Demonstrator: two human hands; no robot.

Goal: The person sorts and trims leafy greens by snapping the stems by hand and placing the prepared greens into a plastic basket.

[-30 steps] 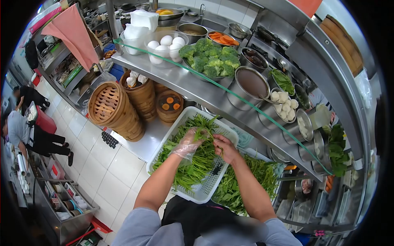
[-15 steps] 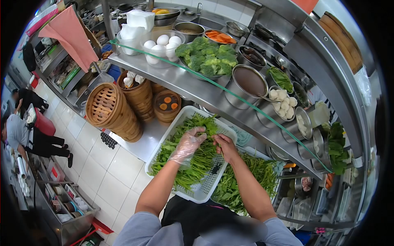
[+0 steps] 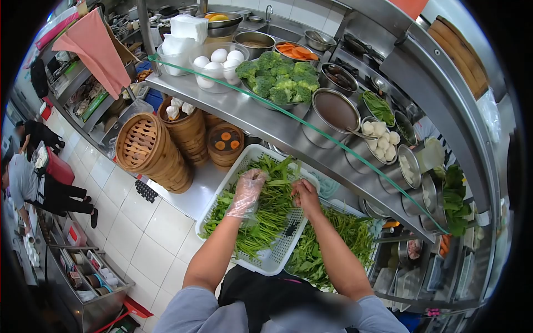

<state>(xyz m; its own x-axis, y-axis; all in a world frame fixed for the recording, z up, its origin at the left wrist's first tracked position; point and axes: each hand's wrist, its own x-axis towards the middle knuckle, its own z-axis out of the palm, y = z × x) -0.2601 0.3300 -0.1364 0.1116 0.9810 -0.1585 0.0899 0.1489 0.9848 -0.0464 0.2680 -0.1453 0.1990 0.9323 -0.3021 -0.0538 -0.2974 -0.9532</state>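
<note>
A white perforated plastic basket (image 3: 270, 267) stands in front of me, filled with long-stemmed leafy greens (image 3: 261, 227). My left hand (image 3: 247, 193), in a clear plastic glove, is over the left side of the pile, fingers curled closed around some of the greens. At the basket's right side is my right hand (image 3: 306, 197), bare, with its fingers bent together near the stem ends. Whatever may be between those fingers is too small to make out. More loose greens (image 3: 333, 244) lie beside the basket, under my right forearm.
Bamboo steamers (image 3: 150, 150) stand left of the basket. Above runs a steel shelf (image 3: 222, 102) with a glass edge, holding broccoli (image 3: 280, 80), eggs (image 3: 219, 55) and a pot of brown liquid (image 3: 336, 111). Two people (image 3: 28, 177) are at the far left.
My hands have moved apart: the left went a little left and its fingers curled in, while the right drew slightly away to the right. The basket stays in place.
</note>
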